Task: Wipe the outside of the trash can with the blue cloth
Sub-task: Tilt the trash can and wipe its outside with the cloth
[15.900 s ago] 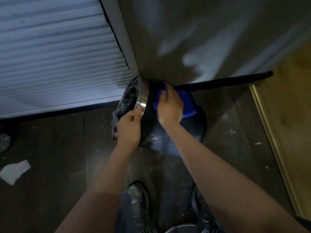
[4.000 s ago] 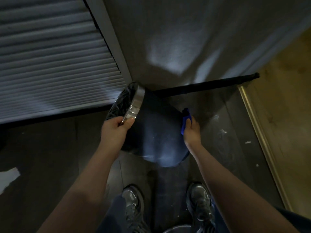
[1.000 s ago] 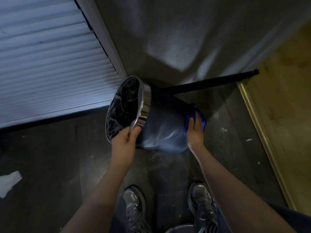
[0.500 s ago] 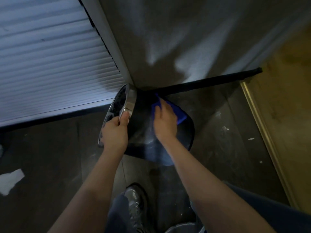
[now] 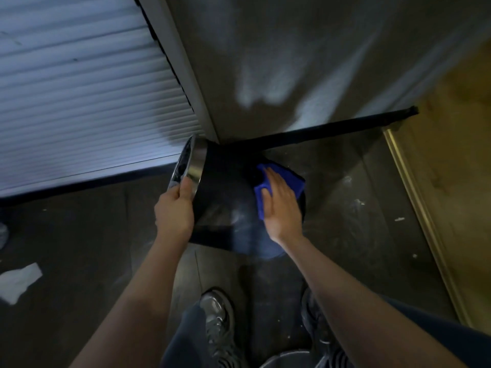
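can (image 5: 225, 197): tipped on floor by wall corner, long axis left-right, mouth left
left hand (image 5: 174, 212): fingers clamped on rim
right hand (image 5: 280, 205): fingers straight, together, pressing cloth (image 5: 281, 176) on can's side near base

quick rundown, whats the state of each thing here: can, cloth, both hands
trash can: tipped on its side, chrome rim to the left
blue cloth: pressed flat against the can's dark wall
left hand: grips the rim
right hand: fingers straight, pressing the cloth
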